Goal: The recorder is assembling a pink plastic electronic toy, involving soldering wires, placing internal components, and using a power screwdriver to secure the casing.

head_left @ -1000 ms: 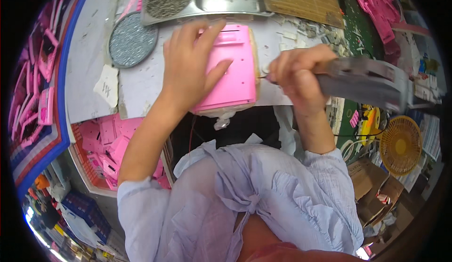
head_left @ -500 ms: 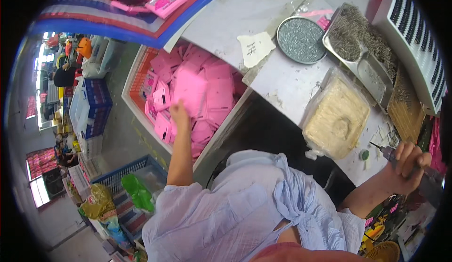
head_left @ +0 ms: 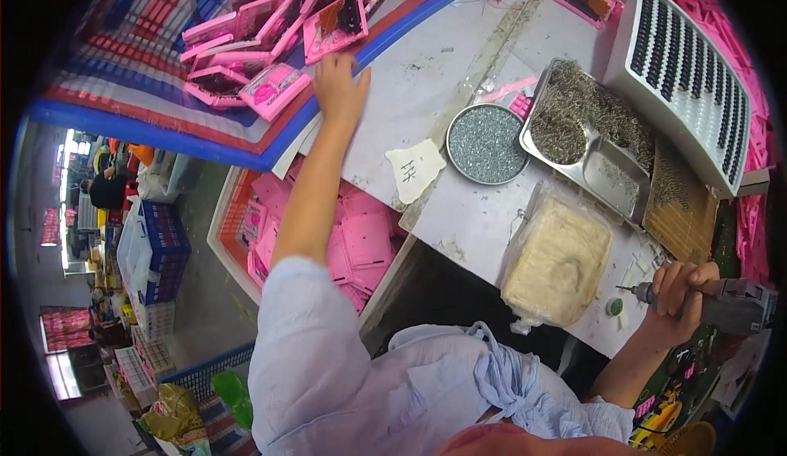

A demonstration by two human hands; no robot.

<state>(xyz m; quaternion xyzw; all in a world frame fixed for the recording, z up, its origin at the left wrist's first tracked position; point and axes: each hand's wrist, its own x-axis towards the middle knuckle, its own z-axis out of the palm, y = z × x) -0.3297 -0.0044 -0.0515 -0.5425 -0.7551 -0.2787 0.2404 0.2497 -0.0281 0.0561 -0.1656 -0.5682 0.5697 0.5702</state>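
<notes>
My left hand (head_left: 341, 91) reaches over the rim of a striped basket (head_left: 283, 154), its fingertips at the lower edge of a pink plastic case (head_left: 336, 28) with dark and brown parts inside. The thumb stands apart from the fingers, and no grip on the case shows. More pink cases (head_left: 275, 91) lie heaped in that basket. On the right, my right hand (head_left: 676, 292) is wrapped round a dark electric screwdriver (head_left: 730, 310), its bit pointing left over the table edge. Below my left forearm, flat pink plastic parts (head_left: 365, 243) fill a crate (head_left: 220, 239).
On the table (head_left: 471, 226) are a round tin of small metal pieces (head_left: 489, 144), a steel tray of screws (head_left: 566, 99), a wrapped beige block (head_left: 561, 259), a torn paper label (head_left: 414, 169) and a green cap (head_left: 614, 306). A white rack with black pegs (head_left: 684, 87) stands far right.
My left hand has moved up from the pink parts in the crate to the cases in the striped basket. The right hand keeps the screwdriver. The whole view has shifted.
</notes>
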